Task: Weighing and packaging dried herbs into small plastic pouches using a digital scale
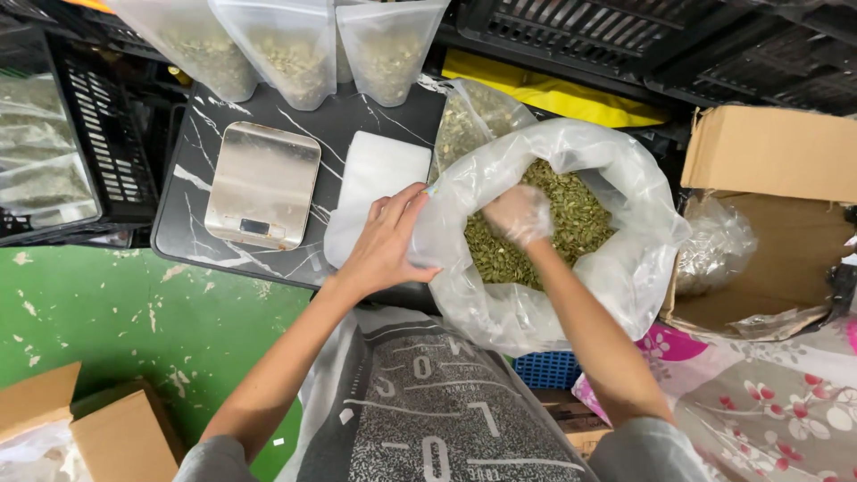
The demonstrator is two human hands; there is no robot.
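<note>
A big clear plastic sack (625,277) stands open in front of me, filled with green seeds (571,214). My left hand (388,241), bare, grips the sack's left rim and holds it apart. My right hand (518,214), in a thin clear glove, reaches down into the sack and rests closed among the seeds; I cannot see what it holds. A flat silver kitchen scale (262,185) lies on a black marble-pattern board (192,223) left of the sack, with a white empty pouch (375,192) beside it.
Three filled clear pouches (295,54) hang or lean at the board's far edge. Black plastic crates (625,36) line the back and left. An open cardboard box (768,178) with a plastic bag stands right; more boxes (116,437) sit on the green floor.
</note>
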